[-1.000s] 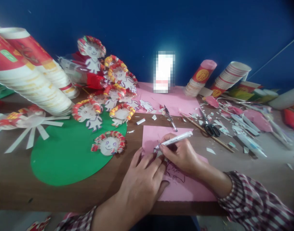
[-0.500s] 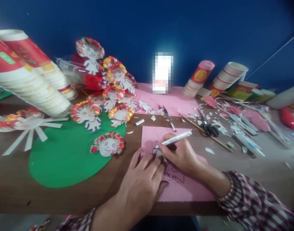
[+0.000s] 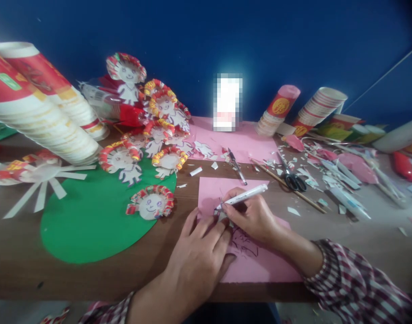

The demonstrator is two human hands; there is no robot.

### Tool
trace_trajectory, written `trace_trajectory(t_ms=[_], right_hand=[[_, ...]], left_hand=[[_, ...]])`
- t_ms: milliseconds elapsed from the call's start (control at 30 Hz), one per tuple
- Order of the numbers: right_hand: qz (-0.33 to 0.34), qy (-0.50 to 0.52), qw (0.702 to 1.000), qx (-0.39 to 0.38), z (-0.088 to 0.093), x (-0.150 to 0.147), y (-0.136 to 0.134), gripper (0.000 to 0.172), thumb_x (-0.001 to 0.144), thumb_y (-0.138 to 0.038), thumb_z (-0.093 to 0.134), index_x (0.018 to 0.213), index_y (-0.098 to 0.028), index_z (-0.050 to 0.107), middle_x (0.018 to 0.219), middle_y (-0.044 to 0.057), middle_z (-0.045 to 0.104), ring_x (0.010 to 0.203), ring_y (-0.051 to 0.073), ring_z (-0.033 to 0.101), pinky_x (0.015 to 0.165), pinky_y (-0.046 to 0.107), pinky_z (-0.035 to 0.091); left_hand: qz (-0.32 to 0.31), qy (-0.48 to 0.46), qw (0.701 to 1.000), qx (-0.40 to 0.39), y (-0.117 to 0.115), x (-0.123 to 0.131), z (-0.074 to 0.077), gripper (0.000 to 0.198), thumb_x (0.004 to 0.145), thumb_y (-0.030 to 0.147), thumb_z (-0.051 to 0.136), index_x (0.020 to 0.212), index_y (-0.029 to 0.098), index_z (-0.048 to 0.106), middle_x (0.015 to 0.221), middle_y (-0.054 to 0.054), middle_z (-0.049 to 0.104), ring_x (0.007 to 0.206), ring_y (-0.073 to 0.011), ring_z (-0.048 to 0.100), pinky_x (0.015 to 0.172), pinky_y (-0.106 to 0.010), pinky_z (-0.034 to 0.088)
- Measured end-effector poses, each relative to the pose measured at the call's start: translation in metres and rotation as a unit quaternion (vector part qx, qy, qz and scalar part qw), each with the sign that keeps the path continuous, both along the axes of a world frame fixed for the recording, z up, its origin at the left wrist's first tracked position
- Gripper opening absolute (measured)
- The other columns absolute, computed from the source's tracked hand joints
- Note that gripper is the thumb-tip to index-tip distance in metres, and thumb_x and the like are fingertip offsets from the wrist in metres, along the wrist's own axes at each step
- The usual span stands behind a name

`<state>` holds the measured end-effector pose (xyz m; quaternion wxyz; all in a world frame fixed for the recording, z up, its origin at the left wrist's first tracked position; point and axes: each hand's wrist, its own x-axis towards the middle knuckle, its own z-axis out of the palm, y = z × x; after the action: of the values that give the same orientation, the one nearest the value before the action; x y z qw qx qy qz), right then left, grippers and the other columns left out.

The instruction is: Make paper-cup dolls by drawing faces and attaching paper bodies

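Observation:
My right hand (image 3: pixel 255 216) is closed around a white marker pen (image 3: pixel 244 196), its tip down near my left fingertips. Under both hands lies a sheet of pink paper (image 3: pixel 260 265) with dark pen lines on it. My left hand (image 3: pixel 202 247) lies flat with fingers stretched out, pressing on a small white paper piece (image 3: pixel 222 216) on top of the pink sheet. Most of that piece is hidden by my fingers. Left of my hand, a paper-cup doll head (image 3: pixel 151 206) with a drawn smile and curled red rim rests on a green paper shape (image 3: pixel 91 225).
Several similar paper dolls (image 3: pixel 128 78) crowd the back left beside tall stacks of paper cups (image 3: pixel 51 121). A black pen (image 3: pixel 237 166), scissors (image 3: pixel 293 181) and a thin wooden stick (image 3: pixel 303 198) lie beyond the pink sheet. Paper scraps (image 3: pixel 344 180) litter the right, near more cup stacks (image 3: pixel 322 108).
The marker and my right fingers have shifted very slightly. My left hand and everything else on the table look the same.

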<state>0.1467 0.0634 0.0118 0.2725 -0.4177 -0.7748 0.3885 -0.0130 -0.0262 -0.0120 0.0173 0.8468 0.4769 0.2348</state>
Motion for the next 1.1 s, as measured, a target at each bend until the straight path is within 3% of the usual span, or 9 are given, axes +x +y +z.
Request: trace_trajectory(t_ms=[833, 1100], right_hand=[[-0.038, -0.007, 0.999, 0.011, 0.0017, -0.0008, 0.0005, 0.011, 0.085, -0.018, 0.053, 0.075, -0.017, 0.059, 0.066, -0.002, 0.057, 0.061, 0.012, 0.051, 0.06, 0.025, 0.04], [-0.004, 0.004, 1.0, 0.005, 0.0008, 0.0, 0.0008, 0.009, 0.086, -0.018, 0.054, 0.08, -0.018, 0.06, 0.07, -0.001, 0.06, 0.064, 0.012, 0.054, 0.062, 0.024, 0.042]], left_hand=[[0.001, -0.018, 1.0, -0.001, 0.0006, 0.0006, 0.0029, 0.031, 0.091, 0.038, 0.052, 0.114, 0.019, 0.062, 0.116, -0.005, 0.067, 0.109, -0.0235, 0.054, 0.108, -0.049, 0.026], [0.003, -0.012, 1.0, 0.0, 0.0, 0.0005, 0.0022, 0.03, 0.092, 0.038, 0.051, 0.111, 0.018, 0.063, 0.114, -0.004, 0.067, 0.107, -0.0245, 0.054, 0.108, -0.049, 0.026]])
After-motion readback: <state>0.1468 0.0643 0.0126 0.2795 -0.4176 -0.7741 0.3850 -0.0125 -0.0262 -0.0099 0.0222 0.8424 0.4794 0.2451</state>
